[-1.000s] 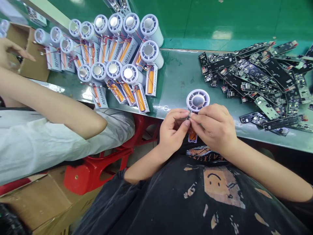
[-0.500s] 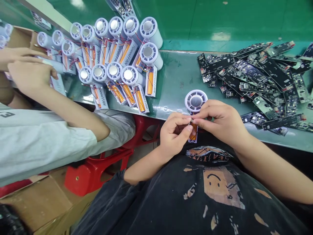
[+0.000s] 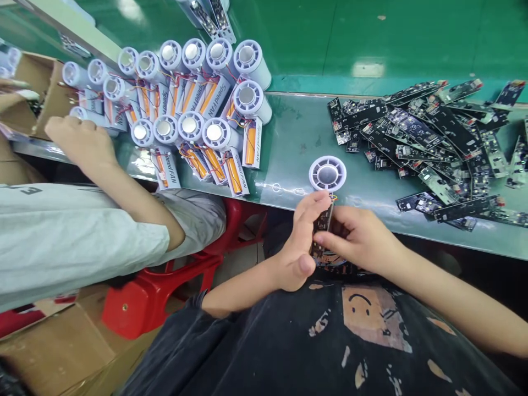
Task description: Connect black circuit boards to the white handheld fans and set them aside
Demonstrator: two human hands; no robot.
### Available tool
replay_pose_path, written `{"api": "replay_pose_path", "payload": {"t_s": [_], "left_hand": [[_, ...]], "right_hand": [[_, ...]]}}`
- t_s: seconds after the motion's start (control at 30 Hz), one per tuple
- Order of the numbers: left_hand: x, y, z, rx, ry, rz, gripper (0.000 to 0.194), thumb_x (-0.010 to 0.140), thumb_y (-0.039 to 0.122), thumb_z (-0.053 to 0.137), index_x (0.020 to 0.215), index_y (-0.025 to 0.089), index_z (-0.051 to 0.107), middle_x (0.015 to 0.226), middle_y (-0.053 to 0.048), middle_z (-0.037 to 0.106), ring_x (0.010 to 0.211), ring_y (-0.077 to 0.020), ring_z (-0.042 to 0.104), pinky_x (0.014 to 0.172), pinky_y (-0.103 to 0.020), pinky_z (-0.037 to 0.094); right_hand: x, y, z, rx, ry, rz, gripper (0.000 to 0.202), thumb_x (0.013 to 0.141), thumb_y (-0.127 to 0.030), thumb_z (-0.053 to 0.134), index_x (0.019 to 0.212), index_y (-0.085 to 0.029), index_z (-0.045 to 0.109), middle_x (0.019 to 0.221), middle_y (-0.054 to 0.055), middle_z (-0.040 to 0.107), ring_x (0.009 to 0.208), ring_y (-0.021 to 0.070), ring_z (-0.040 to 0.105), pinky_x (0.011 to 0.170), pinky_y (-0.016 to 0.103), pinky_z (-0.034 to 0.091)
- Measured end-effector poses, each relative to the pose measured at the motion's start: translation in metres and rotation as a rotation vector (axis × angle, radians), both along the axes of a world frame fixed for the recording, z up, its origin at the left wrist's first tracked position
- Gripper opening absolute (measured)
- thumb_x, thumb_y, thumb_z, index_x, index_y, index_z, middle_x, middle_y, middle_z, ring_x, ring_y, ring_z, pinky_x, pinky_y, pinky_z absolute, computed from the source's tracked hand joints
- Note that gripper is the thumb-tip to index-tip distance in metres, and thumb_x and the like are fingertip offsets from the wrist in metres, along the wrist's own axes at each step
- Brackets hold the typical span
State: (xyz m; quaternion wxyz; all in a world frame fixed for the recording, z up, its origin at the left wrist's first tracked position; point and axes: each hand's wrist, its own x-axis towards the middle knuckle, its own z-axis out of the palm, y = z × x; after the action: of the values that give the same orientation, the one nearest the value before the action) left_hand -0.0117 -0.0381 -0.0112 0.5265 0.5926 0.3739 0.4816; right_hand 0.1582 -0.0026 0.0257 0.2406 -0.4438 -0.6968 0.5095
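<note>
In front of me a handheld fan [image 3: 328,174] has its round, spoked head on the bench edge, its handle pointing toward my body. A dark circuit board [image 3: 324,221] stands along the handle, with thin coloured wires at its upper end. My right hand [image 3: 363,234] grips the board from the right, thumb across its lower part. On the left side, my left hand [image 3: 297,242] has its fingers stretched up beside the board and its thumb apart. Its fingertips reach just below the fan head and seem to touch the board's edge. The battery is hidden.
A pile of circuit boards [image 3: 437,132] covers the right of the bench [image 3: 292,132]. Several fans [image 3: 214,133] with orange batteries stand at left. A co-worker's hand [image 3: 84,140] is near a cardboard box [image 3: 58,93]; a red stool [image 3: 132,305] is below.
Both hands have left their pinch at a small connector. A circuit board now covers the handle where the orange battery showed. My left fingers have straightened; the co-worker's hands have moved apart.
</note>
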Motion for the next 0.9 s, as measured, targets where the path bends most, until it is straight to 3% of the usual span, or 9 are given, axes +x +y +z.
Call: {"api": "replay_pose_path", "payload": {"t_s": [0.07, 0.13, 0.2, 0.27, 0.37, 0.47, 0.67, 0.8, 0.9], "left_hand": [[-0.002, 0.001, -0.002, 0.054, -0.039, 0.019, 0.072, 0.089, 0.078, 0.036, 0.144, 0.032, 0.042, 0.150, -0.009, 0.041, 0.132, -0.0307, 0.045, 0.106, -0.048, 0.046], [-0.007, 0.009, -0.003, 0.087, 0.004, 0.105, 0.053, 0.097, 0.058, 0.042, 0.143, 0.032, 0.044, 0.146, -0.008, 0.044, 0.120, -0.0251, 0.053, 0.103, -0.044, 0.047], [-0.013, 0.020, -0.003, 0.148, 0.181, 0.150, 0.041, 0.098, 0.034, 0.049, 0.138, 0.031, 0.049, 0.129, -0.007, 0.053, 0.103, -0.0196, 0.056, 0.095, -0.039, 0.050], [-0.017, 0.030, 0.000, 0.217, 0.386, 0.093, 0.041, 0.093, 0.023, 0.054, 0.134, 0.030, 0.054, 0.111, -0.005, 0.056, 0.096, -0.0183, 0.054, 0.090, -0.037, 0.049], [-0.017, 0.042, 0.002, 0.261, 0.549, -0.040, 0.044, 0.091, 0.030, 0.060, 0.135, 0.028, 0.055, 0.103, -0.004, 0.052, 0.098, -0.0199, 0.051, 0.090, -0.038, 0.048], [-0.013, 0.044, 0.000, 0.235, 0.608, -0.042, 0.041, 0.090, 0.036, 0.066, 0.130, 0.029, 0.060, 0.097, -0.003, 0.050, 0.096, -0.0199, 0.050, 0.088, -0.037, 0.048], [-0.006, 0.042, 0.004, 0.210, 0.593, 0.094, 0.011, 0.083, 0.012, 0.068, 0.088, 0.023, 0.069, 0.092, -0.002, 0.051, 0.091, -0.0174, 0.052, 0.083, -0.033, 0.049], [-0.010, 0.047, 0.020, 0.240, 0.690, 0.004, 0.016, 0.081, 0.006, 0.063, 0.085, 0.021, 0.067, 0.094, -0.002, 0.058, 0.091, -0.0176, 0.057, 0.083, -0.034, 0.050], [-0.017, 0.050, 0.031, 0.260, 0.736, 0.046, 0.020, 0.079, 0.003, 0.059, 0.090, 0.019, 0.063, 0.090, 0.000, 0.065, 0.082, -0.0150, 0.061, 0.078, -0.031, 0.051]], "right_hand": [[0.000, -0.001, -0.003, -0.121, 0.104, -0.060, 0.022, 0.087, -0.034, 0.061, 0.072, -0.019, 0.057, 0.069, 0.000, 0.063, 0.060, 0.0123, 0.056, 0.055, 0.027, 0.041], [0.003, 0.000, -0.006, -0.320, 0.285, -0.062, 0.019, 0.090, -0.034, 0.058, 0.080, -0.018, 0.061, 0.074, 0.001, 0.067, 0.064, 0.0131, 0.062, 0.059, 0.027, 0.048], [0.005, 0.000, -0.007, -0.506, 0.438, -0.050, 0.021, 0.090, -0.037, 0.059, 0.083, -0.017, 0.061, 0.073, 0.001, 0.067, 0.059, 0.0116, 0.063, 0.057, 0.026, 0.050], [0.007, 0.000, -0.008, -0.604, 0.501, -0.044, 0.024, 0.089, -0.039, 0.062, 0.080, -0.017, 0.060, 0.069, -0.001, 0.064, 0.052, 0.0091, 0.060, 0.054, 0.024, 0.049], [0.007, -0.002, -0.009, -0.662, 0.547, -0.020, 0.028, 0.088, -0.042, 0.066, 0.078, -0.016, 0.061, 0.069, -0.001, 0.064, 0.053, 0.0085, 0.061, 0.055, 0.023, 0.051], [0.008, -0.003, -0.012, -0.721, 0.618, -0.025, 0.029, 0.086, -0.043, 0.068, 0.079, -0.016, 0.061, 0.068, -0.001, 0.065, 0.052, 0.0081, 0.061, 0.054, 0.023, 0.051], [0.007, -0.004, -0.013, -0.832, 0.603, -0.001, 0.033, 0.082, -0.047, 0.072, 0.087, -0.016, 0.063, 0.062, -0.003, 0.065, 0.046, 0.0072, 0.057, 0.049, 0.022, 0.048], [0.001, -0.001, -0.011, -0.779, 0.515, -0.029, 0.032, 0.082, -0.047, 0.070, 0.079, -0.016, 0.060, 0.059, -0.005, 0.061, 0.043, 0.0058, 0.053, 0.044, 0.020, 0.042], [-0.002, 0.001, -0.012, -0.788, 0.559, -0.047, 0.030, 0.082, -0.045, 0.070, 0.079, -0.016, 0.062, 0.056, -0.005, 0.060, 0.041, 0.0057, 0.052, 0.042, 0.019, 0.040]]}}
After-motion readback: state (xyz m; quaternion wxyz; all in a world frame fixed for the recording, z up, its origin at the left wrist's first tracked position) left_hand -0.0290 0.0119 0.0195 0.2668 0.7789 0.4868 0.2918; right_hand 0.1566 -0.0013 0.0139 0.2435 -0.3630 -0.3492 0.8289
